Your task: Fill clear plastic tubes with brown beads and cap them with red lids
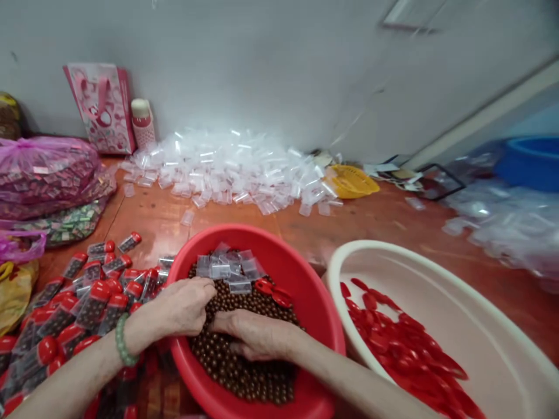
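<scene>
A red basin (321,297) holds many small, shiny brown balls (244,381). Over its left part is my left hand (186,305), fingers curled closed; whatever is in them is hidden from view. My right hand (257,331) is low among the balls, its fingers bent together and pointing at my left hand, with their tips partly hidden. Several clear plastic containers (229,269) lie on the balls at the far side of the basin. Beside them are a few red caps (279,295).
Filled red-capped containers (94,299) are heaped at left. A cream tub (437,285) of red caps (397,337) stands at right. Along the wall lie clear empty containers (244,169) and a yellow basket (351,181). Pink bags (43,174), a gift bag (102,110) and a bottle (142,123) are farther left.
</scene>
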The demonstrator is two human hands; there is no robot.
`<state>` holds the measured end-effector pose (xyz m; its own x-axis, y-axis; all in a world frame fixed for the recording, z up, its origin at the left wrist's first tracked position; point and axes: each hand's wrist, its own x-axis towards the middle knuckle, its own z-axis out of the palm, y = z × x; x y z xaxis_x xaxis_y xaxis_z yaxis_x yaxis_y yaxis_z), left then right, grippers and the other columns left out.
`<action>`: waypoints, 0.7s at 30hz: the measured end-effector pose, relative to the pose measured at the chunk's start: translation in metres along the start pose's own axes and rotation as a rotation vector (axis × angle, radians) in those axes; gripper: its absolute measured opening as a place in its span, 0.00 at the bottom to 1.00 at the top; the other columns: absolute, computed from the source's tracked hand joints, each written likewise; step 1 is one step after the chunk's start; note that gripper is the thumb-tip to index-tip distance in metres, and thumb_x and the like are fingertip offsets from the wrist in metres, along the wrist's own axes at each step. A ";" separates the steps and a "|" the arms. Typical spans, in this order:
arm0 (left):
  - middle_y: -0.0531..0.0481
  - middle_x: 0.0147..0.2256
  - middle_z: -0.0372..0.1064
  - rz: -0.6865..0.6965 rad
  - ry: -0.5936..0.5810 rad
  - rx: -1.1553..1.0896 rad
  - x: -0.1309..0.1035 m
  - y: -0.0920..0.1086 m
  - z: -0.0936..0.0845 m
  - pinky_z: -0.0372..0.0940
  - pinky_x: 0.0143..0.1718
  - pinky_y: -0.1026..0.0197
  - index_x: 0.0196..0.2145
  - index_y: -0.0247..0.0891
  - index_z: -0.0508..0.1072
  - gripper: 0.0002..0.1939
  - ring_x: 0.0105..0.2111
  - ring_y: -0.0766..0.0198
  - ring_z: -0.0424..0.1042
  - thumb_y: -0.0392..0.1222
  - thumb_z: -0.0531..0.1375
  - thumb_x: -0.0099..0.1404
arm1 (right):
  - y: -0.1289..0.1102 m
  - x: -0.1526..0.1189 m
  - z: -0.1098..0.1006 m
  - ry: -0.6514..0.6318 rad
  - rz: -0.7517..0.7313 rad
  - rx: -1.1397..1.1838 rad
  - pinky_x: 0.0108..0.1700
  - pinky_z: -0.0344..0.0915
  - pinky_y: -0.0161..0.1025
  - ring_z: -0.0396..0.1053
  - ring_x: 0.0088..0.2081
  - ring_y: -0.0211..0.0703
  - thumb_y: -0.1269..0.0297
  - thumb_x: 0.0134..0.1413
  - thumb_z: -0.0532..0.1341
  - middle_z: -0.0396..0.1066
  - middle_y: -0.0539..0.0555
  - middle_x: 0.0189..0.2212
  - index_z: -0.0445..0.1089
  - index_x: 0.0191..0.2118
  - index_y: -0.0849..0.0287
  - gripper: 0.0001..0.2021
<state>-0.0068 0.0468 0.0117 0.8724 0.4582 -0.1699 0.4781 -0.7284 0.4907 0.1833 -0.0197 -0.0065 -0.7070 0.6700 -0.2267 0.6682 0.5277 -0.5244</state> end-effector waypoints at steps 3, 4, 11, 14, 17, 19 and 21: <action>0.44 0.44 0.73 0.019 -0.087 -0.232 0.001 -0.003 -0.010 0.68 0.46 0.57 0.47 0.38 0.70 0.15 0.44 0.56 0.73 0.37 0.56 0.62 | 0.004 -0.001 -0.007 0.010 -0.014 0.328 0.54 0.67 0.36 0.72 0.50 0.42 0.70 0.47 0.65 0.75 0.48 0.48 0.71 0.48 0.50 0.20; 0.45 0.45 0.73 0.035 -0.141 -0.320 0.001 -0.004 -0.013 0.68 0.46 0.58 0.49 0.38 0.69 0.18 0.44 0.56 0.73 0.41 0.59 0.61 | 0.006 -0.002 -0.008 0.025 0.005 0.438 0.54 0.67 0.39 0.72 0.50 0.45 0.69 0.47 0.65 0.75 0.51 0.48 0.71 0.48 0.53 0.20; 0.42 0.54 0.70 -0.058 -0.031 -0.759 0.004 0.010 0.001 0.63 0.54 0.54 0.57 0.34 0.66 0.33 0.51 0.52 0.70 0.49 0.65 0.57 | 0.008 -0.014 -0.021 0.190 0.025 0.641 0.54 0.65 0.41 0.70 0.51 0.45 0.71 0.54 0.60 0.73 0.56 0.50 0.70 0.51 0.58 0.18; 0.46 0.48 0.74 -0.059 0.064 -0.930 0.003 0.019 0.013 0.64 0.51 0.58 0.52 0.35 0.72 0.25 0.48 0.55 0.72 0.46 0.65 0.58 | -0.001 -0.021 -0.025 0.248 0.005 0.615 0.54 0.64 0.43 0.71 0.50 0.44 0.72 0.56 0.58 0.74 0.56 0.49 0.71 0.50 0.58 0.16; 0.49 0.46 0.75 -0.037 0.122 -0.934 -0.003 0.024 0.018 0.63 0.50 0.61 0.50 0.36 0.74 0.21 0.46 0.57 0.72 0.44 0.64 0.60 | -0.008 -0.024 -0.020 0.328 -0.014 0.587 0.54 0.64 0.42 0.71 0.49 0.43 0.75 0.56 0.56 0.75 0.56 0.47 0.71 0.50 0.58 0.16; 0.50 0.44 0.76 -0.037 0.148 -0.866 -0.007 0.026 0.018 0.64 0.47 0.62 0.48 0.36 0.75 0.18 0.44 0.59 0.73 0.44 0.63 0.62 | -0.010 -0.026 -0.014 0.368 -0.015 0.568 0.51 0.66 0.40 0.72 0.46 0.42 0.75 0.56 0.56 0.76 0.55 0.45 0.72 0.49 0.58 0.16; 0.49 0.40 0.77 -0.058 0.170 -0.785 -0.010 0.028 0.019 0.65 0.43 0.64 0.44 0.35 0.77 0.14 0.40 0.60 0.74 0.45 0.62 0.63 | -0.009 -0.029 -0.010 0.395 0.025 0.548 0.45 0.67 0.37 0.74 0.40 0.40 0.73 0.58 0.57 0.77 0.54 0.39 0.73 0.45 0.58 0.12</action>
<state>0.0002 0.0122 0.0112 0.7907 0.6019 -0.1119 0.2565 -0.1598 0.9532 0.1997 -0.0387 0.0128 -0.4857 0.8740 0.0182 0.3951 0.2380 -0.8873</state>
